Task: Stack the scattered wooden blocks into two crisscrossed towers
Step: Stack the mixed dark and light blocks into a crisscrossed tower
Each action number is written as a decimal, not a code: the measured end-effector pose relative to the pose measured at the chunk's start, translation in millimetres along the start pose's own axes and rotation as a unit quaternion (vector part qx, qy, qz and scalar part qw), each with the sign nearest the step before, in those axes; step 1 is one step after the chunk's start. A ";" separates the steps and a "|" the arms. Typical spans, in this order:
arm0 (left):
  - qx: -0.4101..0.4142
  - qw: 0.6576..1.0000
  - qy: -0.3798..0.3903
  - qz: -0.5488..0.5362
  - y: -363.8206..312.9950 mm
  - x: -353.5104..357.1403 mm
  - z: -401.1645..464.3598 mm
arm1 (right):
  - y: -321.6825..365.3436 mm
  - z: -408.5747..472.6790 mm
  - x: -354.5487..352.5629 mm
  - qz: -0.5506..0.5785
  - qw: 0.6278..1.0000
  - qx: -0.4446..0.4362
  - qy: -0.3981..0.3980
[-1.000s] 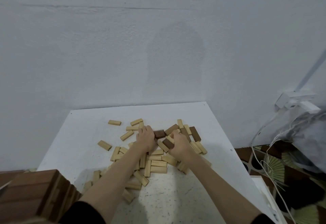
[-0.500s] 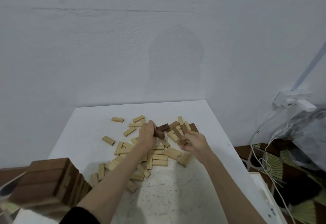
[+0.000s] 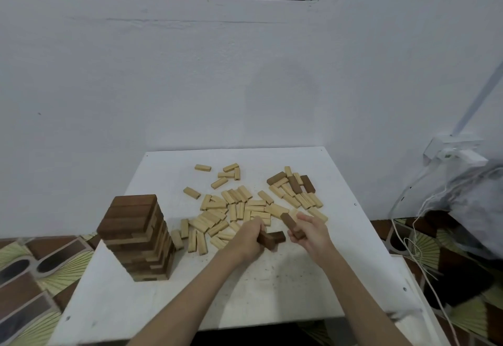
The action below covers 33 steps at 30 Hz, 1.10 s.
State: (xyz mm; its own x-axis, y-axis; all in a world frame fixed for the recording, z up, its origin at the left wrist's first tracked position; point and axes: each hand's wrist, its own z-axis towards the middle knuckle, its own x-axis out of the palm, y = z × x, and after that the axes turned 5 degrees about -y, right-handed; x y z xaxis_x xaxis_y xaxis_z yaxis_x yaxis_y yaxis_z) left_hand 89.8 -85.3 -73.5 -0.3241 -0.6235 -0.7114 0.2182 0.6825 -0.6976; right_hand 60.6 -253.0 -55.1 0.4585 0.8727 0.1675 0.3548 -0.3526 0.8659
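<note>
A white square table [image 3: 272, 291] stands against a pale plastered wall [image 3: 190, 87], over a floor of brown and fan-patterned tiles [image 3: 35, 277]. Right of the table, white cables [image 3: 408, 239] trail from a wall socket [image 3: 454, 149]. A tall crisscrossed tower of dark wooden blocks [image 3: 137, 236] rises at the table's left edge. Light wooden blocks [image 3: 234, 212] lie scattered mid-table, a few dark blocks [image 3: 295, 183] among them. The left hand [image 3: 249, 239] grips two dark blocks [image 3: 270, 239]; the right hand [image 3: 310, 232] loosely holds another dark block [image 3: 291, 225].

Looks like a home corner: plain white wall [image 3: 245, 73] beyond the hands, fan-patterned floor tiles [image 3: 40, 269] left, dangling cables [image 3: 408, 236] right.
</note>
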 end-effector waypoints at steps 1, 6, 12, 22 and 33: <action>-0.003 1.000 0.006 -0.001 1.9 1.7 -5.0 | -2.4 -3.9 -0.1 -0.026 1.000 -0.008 -0.009; -0.021 0.999 -0.036 -0.027 0.3 5.6 -20.3 | -12.6 -20.8 -0.6 -0.140 0.988 -0.046 -0.049; -0.092 0.993 -0.064 -0.046 -3.0 -8.7 -13.3 | -22.8 -33.9 -4.7 -0.275 0.947 -0.109 -0.126; -0.034 0.981 -0.056 0.182 -5.9 -5.1 -5.5 | -36.6 -53.1 6.8 -0.471 0.865 -0.133 -0.109; -0.043 0.994 -0.051 0.087 -7.3 -13.7 -9.5 | -34.9 -45.5 7.6 -0.421 0.895 -0.124 -0.080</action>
State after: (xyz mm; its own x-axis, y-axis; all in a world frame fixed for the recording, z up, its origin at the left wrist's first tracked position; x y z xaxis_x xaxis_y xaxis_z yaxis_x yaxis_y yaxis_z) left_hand 83.8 -78.1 -57.9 -0.1915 -0.5251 -0.8292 0.1825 0.8111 -0.5558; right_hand 14.7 -218.7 -62.6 0.2310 0.7279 -0.6456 0.4465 0.5102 0.7351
